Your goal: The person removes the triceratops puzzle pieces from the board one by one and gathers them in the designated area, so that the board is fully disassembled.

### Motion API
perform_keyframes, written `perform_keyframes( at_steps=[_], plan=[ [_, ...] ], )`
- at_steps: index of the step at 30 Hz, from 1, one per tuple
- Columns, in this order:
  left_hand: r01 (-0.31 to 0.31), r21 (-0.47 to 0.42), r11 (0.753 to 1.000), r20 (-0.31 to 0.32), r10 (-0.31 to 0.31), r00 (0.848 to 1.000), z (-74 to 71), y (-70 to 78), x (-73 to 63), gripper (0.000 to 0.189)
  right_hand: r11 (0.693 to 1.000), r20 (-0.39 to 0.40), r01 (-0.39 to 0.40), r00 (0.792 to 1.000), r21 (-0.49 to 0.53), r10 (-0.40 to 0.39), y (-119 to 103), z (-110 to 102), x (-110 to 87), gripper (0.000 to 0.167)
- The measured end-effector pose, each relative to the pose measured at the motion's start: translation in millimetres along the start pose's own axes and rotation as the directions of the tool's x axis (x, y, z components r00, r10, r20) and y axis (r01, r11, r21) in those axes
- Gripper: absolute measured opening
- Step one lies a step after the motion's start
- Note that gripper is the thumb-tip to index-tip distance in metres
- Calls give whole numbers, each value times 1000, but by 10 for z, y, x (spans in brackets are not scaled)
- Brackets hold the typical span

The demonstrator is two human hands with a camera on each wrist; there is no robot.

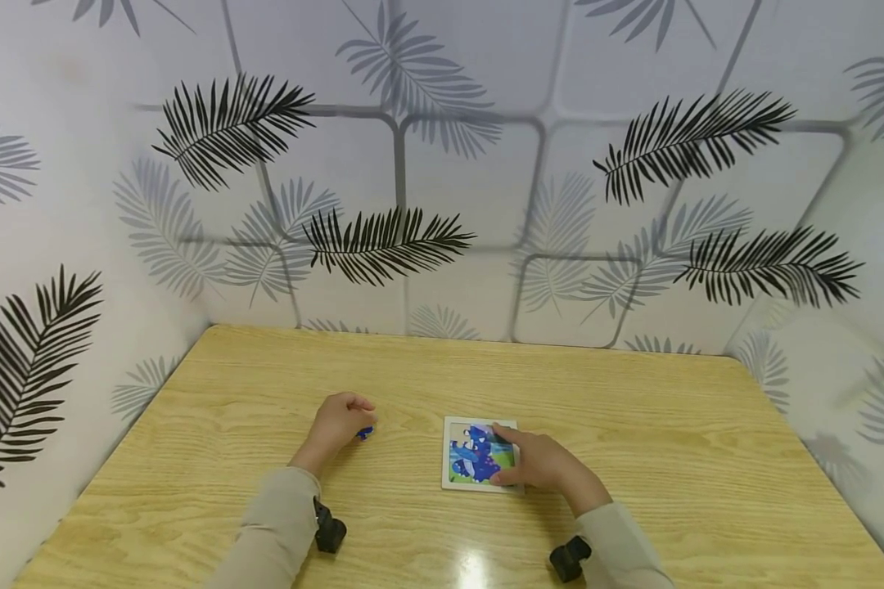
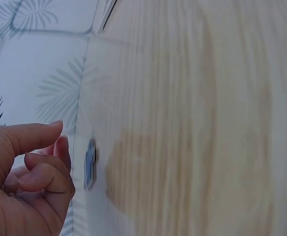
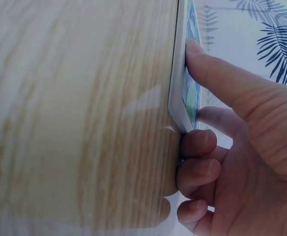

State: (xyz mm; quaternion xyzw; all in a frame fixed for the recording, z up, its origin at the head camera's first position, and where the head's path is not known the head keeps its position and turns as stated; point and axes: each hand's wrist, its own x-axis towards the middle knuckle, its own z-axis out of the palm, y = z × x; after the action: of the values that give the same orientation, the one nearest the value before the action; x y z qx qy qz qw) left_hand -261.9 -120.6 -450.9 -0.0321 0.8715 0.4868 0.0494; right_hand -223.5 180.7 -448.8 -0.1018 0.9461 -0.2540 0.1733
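A framed picture puzzle (image 1: 473, 462) lies flat on the table, a white border around blue cartoon figures on green. Over its right side my right hand (image 1: 541, 464) rests, with the thumb and index finger on the picture. In the right wrist view, the thumb (image 3: 217, 73) touches the puzzle's face while other fingers curl beside the frame's edge. Left of the puzzle, my left hand (image 1: 340, 423) hovers next to a small blue puzzle piece (image 1: 366, 432) on the table. The left wrist view shows loosely bent fingers with nothing between them, apart from the piece (image 2: 90, 164).
The wood-grain table (image 1: 412, 376) runs back to a wall (image 1: 471, 180) papered with leaf and line patterns. Black wrist cameras (image 1: 330, 530) sit at both sleeves. Bare tabletop separates the blue piece from the puzzle frame.
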Motion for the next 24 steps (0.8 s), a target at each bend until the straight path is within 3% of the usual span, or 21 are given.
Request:
perform_keyframes(
  at_steps=[8,17,24],
  plan=[
    [-52,-34,998,48,53,997,287,119,11,10,1000,-4,0,1000,21,0,21,12,15,78],
    [-85,-28,996,124,87,988,595,354,-1,10,1000,2,1,1000,-1,-1,23,3,8,79],
    [-61,-45,997,193,68,979,822,490,-25,13,1000,7,8,1000,0,-8,41,5,24,79]
  ],
)
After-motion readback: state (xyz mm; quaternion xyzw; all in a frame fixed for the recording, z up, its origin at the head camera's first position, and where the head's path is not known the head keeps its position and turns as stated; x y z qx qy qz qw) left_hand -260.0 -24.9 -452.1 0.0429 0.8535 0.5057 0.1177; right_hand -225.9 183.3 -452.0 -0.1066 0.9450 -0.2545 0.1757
